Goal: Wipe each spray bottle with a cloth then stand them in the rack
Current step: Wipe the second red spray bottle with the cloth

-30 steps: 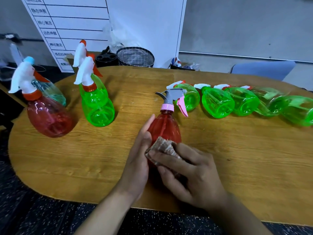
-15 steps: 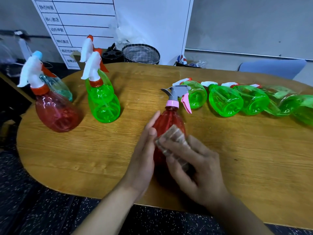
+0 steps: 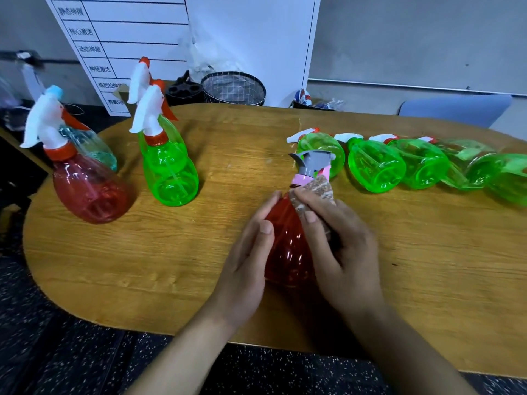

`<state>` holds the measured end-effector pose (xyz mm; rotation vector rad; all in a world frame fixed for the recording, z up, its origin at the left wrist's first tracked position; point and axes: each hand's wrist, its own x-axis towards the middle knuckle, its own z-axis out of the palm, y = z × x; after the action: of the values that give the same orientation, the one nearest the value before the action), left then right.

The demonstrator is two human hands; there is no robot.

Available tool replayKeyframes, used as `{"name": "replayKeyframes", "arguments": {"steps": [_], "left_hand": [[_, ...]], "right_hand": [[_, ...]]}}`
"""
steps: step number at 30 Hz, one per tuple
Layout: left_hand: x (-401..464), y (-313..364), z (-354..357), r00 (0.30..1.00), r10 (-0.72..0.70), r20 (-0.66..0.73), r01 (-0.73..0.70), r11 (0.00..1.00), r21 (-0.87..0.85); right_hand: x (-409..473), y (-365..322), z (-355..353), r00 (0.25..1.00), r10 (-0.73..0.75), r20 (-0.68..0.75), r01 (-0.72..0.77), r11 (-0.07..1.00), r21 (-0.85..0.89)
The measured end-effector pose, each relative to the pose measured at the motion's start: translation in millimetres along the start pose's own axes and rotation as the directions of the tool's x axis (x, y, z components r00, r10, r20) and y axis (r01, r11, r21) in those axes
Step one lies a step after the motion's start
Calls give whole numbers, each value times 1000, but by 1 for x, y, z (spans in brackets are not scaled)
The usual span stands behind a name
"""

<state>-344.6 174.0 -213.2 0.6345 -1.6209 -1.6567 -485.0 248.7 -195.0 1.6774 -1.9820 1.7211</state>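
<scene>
A red spray bottle (image 3: 288,249) with a grey trigger and pink collar stands upright at the middle of the wooden table (image 3: 142,266). My left hand (image 3: 245,258) grips its left side, thumb on the front. My right hand (image 3: 339,240) holds a brownish patterned cloth (image 3: 319,186) and presses it against the bottle's shoulder, just under the collar. Several green bottles lie in a row on the right, the nearest (image 3: 322,155) right behind the trigger. No rack can be made out.
At the left stand a red bottle (image 3: 88,189), a green bottle (image 3: 171,172) and a teal bottle (image 3: 94,146), with another white trigger behind them. Beyond the table's far edge are a mesh basket (image 3: 232,88), a black holder (image 3: 185,91), a whiteboard (image 3: 128,38) and a blue chair (image 3: 456,109).
My right hand has slid the cloth up the red bottle, from the lower belly to the shoulder under the collar. My left hand has kept hold of the bottle.
</scene>
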Motion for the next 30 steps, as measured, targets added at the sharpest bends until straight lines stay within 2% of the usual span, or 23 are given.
{"name": "replayKeyframes", "arguments": {"steps": [5, 8, 10, 13, 17, 24, 30], "left_hand": [[3, 2, -3, 995, -41, -85, 31, 993, -117], [2, 6, -2, 995, -59, -86, 44, 983, -176], [0, 9, -2, 994, -60, -89, 44, 984, -175], [-3, 13, -2, 995, -61, -76, 47, 984, -174], [-3, 13, -2, 999, -38, -14, 36, 992, -120], [-2, 9, -1, 996, -73, 49, 80, 981, -175], [-1, 0, -1, 999, -22, 46, 24, 998, -63]], "right_hand": [[-30, -7, 4, 950, -271, 157, 280, 959, -37], [-31, -8, 1, 907, -367, 209, 387, 920, -65], [-25, -12, -2, 932, -327, 158, 336, 941, -33], [-12, -12, -8, 986, -164, -2, 164, 985, 59], [3, -5, -12, 991, -53, -126, 67, 991, 117], [4, -7, -7, 994, -17, -113, 30, 992, 122], [5, -3, -3, 999, 37, -13, -36, 998, 58]]}}
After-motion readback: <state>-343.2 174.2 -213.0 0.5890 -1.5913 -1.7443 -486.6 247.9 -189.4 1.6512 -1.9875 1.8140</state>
